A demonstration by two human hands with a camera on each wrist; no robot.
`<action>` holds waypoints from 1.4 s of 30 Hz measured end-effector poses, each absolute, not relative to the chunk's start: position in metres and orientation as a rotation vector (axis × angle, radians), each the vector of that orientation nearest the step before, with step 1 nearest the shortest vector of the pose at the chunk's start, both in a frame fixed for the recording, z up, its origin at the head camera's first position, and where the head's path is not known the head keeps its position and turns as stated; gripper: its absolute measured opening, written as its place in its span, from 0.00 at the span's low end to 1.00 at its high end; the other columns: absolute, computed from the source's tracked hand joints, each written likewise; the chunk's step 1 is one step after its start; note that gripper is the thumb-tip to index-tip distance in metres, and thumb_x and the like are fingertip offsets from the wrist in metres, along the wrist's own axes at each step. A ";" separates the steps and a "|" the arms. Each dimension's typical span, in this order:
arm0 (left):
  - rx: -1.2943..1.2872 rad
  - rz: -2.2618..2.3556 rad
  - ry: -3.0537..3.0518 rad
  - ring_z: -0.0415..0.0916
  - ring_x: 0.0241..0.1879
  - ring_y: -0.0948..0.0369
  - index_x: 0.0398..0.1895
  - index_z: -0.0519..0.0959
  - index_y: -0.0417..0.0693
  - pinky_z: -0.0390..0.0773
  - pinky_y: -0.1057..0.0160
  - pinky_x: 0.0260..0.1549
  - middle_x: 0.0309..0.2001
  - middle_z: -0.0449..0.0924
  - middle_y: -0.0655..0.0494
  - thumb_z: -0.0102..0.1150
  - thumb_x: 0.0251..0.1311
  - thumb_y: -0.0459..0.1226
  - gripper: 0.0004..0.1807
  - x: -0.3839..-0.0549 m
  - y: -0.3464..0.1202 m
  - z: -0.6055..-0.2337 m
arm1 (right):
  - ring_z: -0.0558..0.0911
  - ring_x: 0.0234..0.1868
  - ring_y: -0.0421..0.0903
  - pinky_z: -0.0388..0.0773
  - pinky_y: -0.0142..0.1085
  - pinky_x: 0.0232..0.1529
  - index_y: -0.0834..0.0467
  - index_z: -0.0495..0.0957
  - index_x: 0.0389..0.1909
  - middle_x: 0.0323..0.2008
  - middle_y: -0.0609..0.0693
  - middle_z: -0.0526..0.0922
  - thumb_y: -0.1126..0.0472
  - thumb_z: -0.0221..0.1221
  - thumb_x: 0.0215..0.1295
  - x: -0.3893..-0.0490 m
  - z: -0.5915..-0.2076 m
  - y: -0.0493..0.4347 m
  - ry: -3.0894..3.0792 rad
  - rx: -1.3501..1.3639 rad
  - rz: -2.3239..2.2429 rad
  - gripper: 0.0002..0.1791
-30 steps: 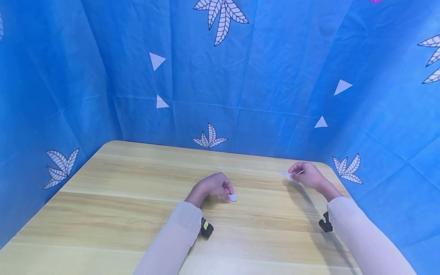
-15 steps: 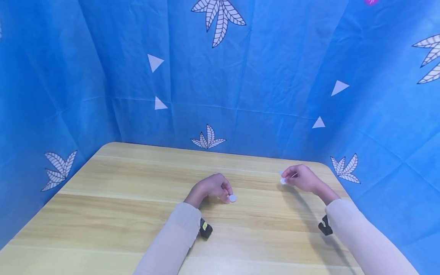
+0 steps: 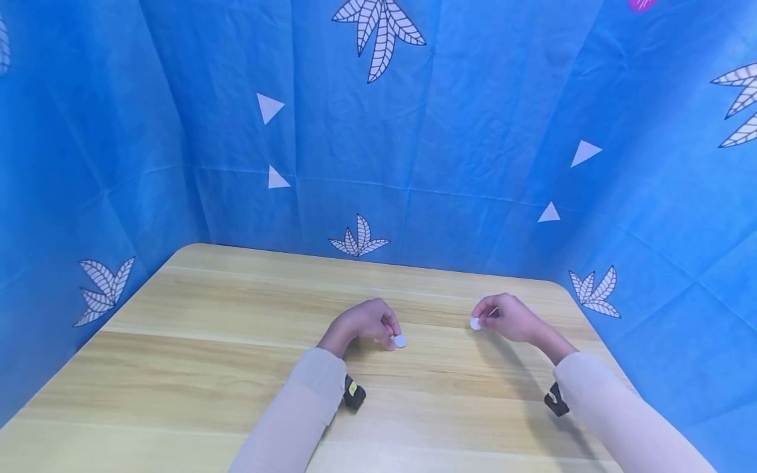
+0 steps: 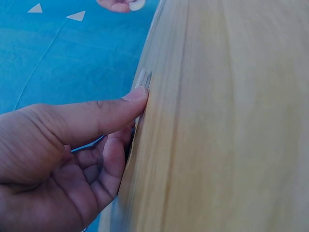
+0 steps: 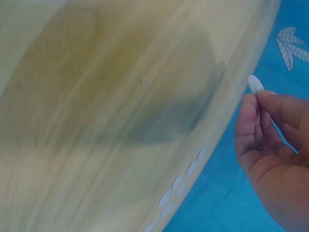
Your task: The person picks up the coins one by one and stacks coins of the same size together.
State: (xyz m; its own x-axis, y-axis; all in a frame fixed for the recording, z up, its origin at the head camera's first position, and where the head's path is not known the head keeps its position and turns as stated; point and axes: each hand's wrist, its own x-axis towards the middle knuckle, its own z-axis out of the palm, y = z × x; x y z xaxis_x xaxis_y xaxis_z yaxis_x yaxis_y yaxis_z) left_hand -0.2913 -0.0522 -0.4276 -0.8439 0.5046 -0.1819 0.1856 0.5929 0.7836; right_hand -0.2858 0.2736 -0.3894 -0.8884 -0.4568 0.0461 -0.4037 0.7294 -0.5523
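My left hand is low over the table, pinching a thin white disc at its fingertips. In the left wrist view, the thumb lies along that disc, seen nearly edge-on close to the wood, with the other fingers curled below. To the right and a little farther back, my right hand pinches a second white disc between thumb and index finger. The right wrist view shows this disc raised above the tabletop, sticking out past the fingertips.
Several more white discs lie flat on the table in rows, seen in the right wrist view. The pale wooden table has rounded back corners. Behind it hangs a blue curtain with leaf and triangle prints.
My right hand has come left and toward me, carrying its white disc closer to the left hand. The left hand and its disc have stayed in place.
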 end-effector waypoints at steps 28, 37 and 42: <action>0.535 1.132 2.430 0.74 0.34 0.60 0.30 0.83 0.50 0.73 0.61 0.38 0.31 0.80 0.57 0.76 0.38 0.33 0.13 -0.291 -0.051 -0.425 | 0.80 0.34 0.45 0.78 0.35 0.38 0.60 0.81 0.35 0.32 0.51 0.83 0.70 0.62 0.57 -0.255 -0.418 0.213 2.691 -0.669 -1.089 0.06; 0.521 1.126 2.429 0.73 0.34 0.59 0.30 0.83 0.51 0.73 0.61 0.38 0.30 0.80 0.57 0.76 0.38 0.33 0.13 -0.290 -0.051 -0.425 | 0.80 0.36 0.49 0.80 0.38 0.38 0.65 0.79 0.39 0.35 0.56 0.82 0.72 0.61 0.58 -0.249 -0.423 0.203 2.494 -0.457 -1.380 0.08; 0.519 1.116 2.430 0.73 0.34 0.59 0.30 0.83 0.51 0.73 0.61 0.38 0.30 0.80 0.57 0.76 0.38 0.33 0.13 -0.289 -0.051 -0.424 | 0.83 0.39 0.52 0.80 0.40 0.41 0.69 0.76 0.43 0.38 0.60 0.80 0.73 0.60 0.58 -0.245 -0.426 0.195 2.343 -0.346 -1.530 0.11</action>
